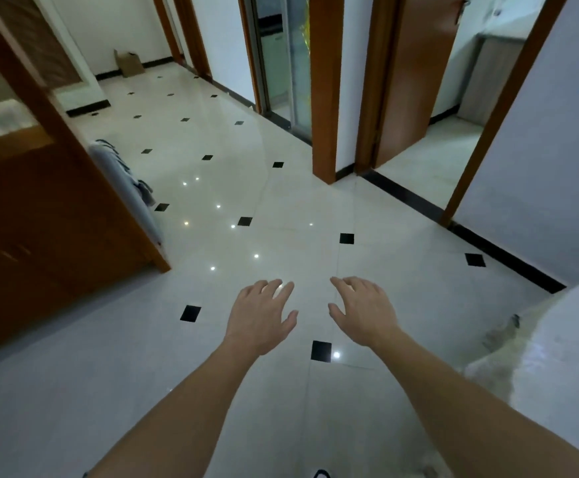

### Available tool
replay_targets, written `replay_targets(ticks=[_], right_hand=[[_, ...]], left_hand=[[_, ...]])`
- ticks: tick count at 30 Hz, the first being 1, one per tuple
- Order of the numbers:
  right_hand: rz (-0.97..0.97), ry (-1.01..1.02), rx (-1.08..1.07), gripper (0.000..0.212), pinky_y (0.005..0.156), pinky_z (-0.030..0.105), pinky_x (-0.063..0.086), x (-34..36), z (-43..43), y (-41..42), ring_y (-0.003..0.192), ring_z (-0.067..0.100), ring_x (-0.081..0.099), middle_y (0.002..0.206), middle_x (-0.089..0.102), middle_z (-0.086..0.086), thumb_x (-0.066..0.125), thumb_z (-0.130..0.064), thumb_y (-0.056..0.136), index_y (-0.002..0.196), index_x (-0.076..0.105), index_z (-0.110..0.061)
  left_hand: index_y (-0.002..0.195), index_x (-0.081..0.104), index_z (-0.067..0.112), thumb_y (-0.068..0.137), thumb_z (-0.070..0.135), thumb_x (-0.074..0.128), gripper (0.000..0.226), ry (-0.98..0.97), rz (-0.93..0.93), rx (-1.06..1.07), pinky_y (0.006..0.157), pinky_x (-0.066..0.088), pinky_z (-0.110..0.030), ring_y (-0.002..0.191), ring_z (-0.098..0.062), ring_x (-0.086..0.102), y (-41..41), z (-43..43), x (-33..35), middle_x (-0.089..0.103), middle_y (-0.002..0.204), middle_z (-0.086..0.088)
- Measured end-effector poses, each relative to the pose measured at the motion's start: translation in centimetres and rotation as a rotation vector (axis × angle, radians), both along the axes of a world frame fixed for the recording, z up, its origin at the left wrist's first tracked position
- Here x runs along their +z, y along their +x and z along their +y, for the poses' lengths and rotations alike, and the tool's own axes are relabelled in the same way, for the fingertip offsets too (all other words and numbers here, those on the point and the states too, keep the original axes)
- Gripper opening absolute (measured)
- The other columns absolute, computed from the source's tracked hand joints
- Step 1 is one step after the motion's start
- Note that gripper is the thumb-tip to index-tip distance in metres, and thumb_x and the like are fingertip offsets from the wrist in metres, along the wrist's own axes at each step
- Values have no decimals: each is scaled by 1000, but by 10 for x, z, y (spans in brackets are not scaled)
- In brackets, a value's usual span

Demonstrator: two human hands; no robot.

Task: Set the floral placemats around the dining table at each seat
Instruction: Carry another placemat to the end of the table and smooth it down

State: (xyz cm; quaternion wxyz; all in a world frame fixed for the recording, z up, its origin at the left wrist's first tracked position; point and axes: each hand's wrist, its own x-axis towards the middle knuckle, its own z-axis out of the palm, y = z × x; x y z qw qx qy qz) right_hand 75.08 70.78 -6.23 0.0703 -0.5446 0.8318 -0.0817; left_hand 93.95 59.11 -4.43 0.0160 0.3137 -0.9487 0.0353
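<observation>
No floral placemats showing; bare left hand [260, 315] and bare right hand [363, 312] are hovering lower centre, fingers spread, empty. Probably light, floppy mats, so pinch an edge.

Glossy white tiled floor [281, 208], black diamond insets; wooden door frames [324, 98].

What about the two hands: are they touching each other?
Apart. The head view shows floor between the left hand and right hand.
</observation>
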Motion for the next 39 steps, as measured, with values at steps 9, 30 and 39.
replay_targets(ticks=[9,30,39], right_hand=[[12,-16,-235,56,112,39,31,3,-26,-122,132,21,41,143,47,1,37,-49,95,147,34,-26],[98,-37,-750,55,114,37,28,16,-140,-411,136,18,38,147,43,-3,39,-50,95,146,34,-29],[176,-67,-940,52,102,41,44,13,-111,-515,118,23,56,127,61,4,47,-47,88,133,53,-22]], left_hand=[[136,49,24,89,56,30,61,13,19,-221,96,46,-40,119,-25,55,-151,-64,4,59,133,-1],[142,42,29,91,60,36,60,87,133,-643,106,39,-38,129,-20,49,-554,-232,8,52,142,2],[136,50,29,88,61,43,58,128,139,-839,102,43,-37,122,-17,54,-697,-198,2,59,134,4]])
